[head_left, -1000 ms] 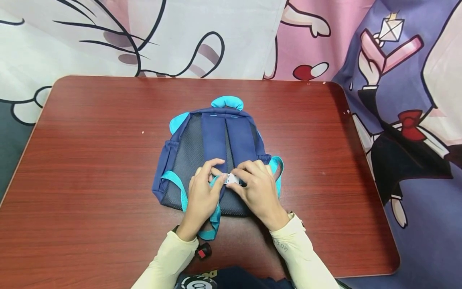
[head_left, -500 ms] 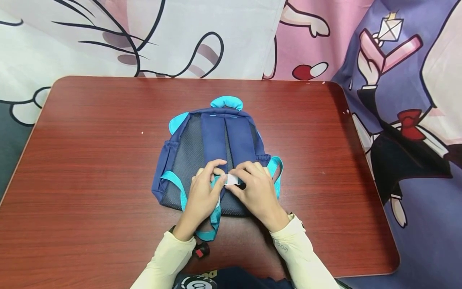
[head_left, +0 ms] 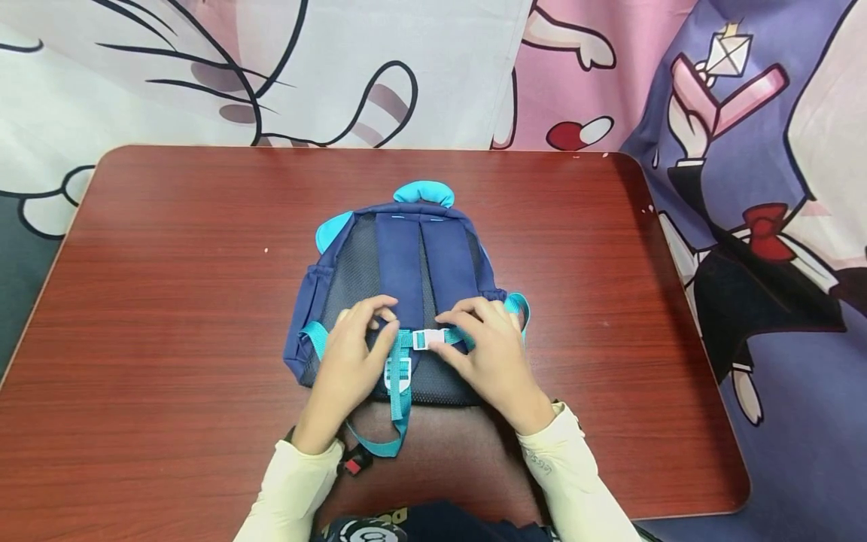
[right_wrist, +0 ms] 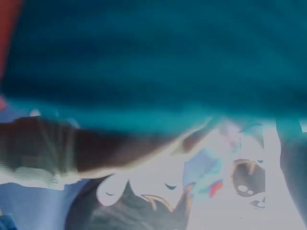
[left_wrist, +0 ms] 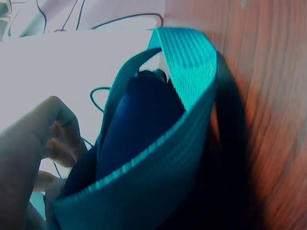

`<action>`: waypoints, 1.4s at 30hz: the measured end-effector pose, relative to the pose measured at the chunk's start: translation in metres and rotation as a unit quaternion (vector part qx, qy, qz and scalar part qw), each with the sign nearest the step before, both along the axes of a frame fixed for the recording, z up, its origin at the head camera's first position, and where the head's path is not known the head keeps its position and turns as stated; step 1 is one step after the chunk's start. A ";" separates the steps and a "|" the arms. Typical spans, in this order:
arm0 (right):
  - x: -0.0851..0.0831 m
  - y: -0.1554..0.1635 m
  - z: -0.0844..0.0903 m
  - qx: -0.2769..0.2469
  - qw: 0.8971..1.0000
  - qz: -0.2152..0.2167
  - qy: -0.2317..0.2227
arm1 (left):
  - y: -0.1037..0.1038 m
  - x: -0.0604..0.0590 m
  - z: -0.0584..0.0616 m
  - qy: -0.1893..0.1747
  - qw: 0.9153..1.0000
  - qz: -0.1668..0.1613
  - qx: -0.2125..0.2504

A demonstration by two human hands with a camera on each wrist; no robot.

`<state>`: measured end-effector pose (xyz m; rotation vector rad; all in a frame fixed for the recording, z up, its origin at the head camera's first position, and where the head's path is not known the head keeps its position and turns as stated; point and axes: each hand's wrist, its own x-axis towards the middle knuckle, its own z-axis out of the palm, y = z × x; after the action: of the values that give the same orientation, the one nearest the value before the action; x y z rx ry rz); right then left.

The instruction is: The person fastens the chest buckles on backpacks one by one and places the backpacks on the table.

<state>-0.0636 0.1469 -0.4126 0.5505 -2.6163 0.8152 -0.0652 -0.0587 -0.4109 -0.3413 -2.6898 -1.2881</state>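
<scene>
A dark blue backpack (head_left: 359, 301) lies with its padded straps and grey mesh back facing up. Across its lower middle, a white buckle (head_left: 427, 339) joins lengths of teal strap (head_left: 405, 340). My left hand (head_left: 348, 354) is just left of the buckle, fingers loosely bent, holding nothing. The right hand (head_left: 489, 354) hovers at the buckle's right end; its thumb tip overlaps the buckle, while the index finger stands apart above it. A white slider (head_left: 406, 376) hangs on the strap below. In the left wrist view, a teal strap loop (left_wrist: 192, 67) rises beside my left fingers (left_wrist: 62, 115).
The reddish-brown table (head_left: 169, 301) extends around the backpack. A small black object with a red patch (head_left: 355, 461) is by my left wrist. Behind the table hangs a cartoon-print cloth (head_left: 339, 68). Blurred teal material (right_wrist: 153, 62) covers the upper right wrist view.
My left hand has come off the buckle and moved left, baring the buckle, strap and slider. The right thumb and index finger have spread apart at the buckle.
</scene>
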 end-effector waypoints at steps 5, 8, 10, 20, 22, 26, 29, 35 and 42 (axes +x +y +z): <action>-0.004 0.012 0.002 -0.030 0.998 -0.062 -0.009 | -0.024 -0.007 0.006 0.032 0.998 0.047 -0.041; -0.007 0.019 0.002 -0.026 0.993 -0.106 -0.033 | -0.038 -0.009 0.005 0.030 0.993 0.093 -0.064; -0.008 0.022 0.002 -0.019 0.990 -0.132 -0.054 | -0.047 -0.010 0.002 0.020 0.989 0.124 -0.073; -0.011 0.029 -0.004 0.020 0.968 -0.181 -0.172 | -0.070 -0.008 -0.010 -0.096 0.980 0.149 -0.087; -0.011 0.030 -0.005 0.023 0.965 -0.181 -0.187 | -0.071 -0.008 -0.012 -0.121 0.979 0.142 -0.084; -0.012 0.030 -0.007 0.030 0.963 -0.177 -0.202 | -0.070 -0.010 -0.014 -0.149 0.978 0.125 -0.074; -0.013 0.030 -0.008 0.037 0.962 -0.175 -0.205 | -0.070 -0.010 -0.016 -0.154 0.978 0.121 -0.067; -0.015 0.028 -0.010 0.047 0.961 -0.175 -0.208 | -0.068 -0.011 -0.020 -0.163 0.976 0.129 -0.067; -0.016 0.028 -0.011 0.038 0.960 -0.179 -0.211 | -0.065 -0.012 -0.023 -0.176 0.973 0.132 -0.069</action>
<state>-0.0796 0.1745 -0.4235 -0.1010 -3.0112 0.7798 -0.0769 -0.1234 -0.4338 0.2536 -2.9893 -1.1777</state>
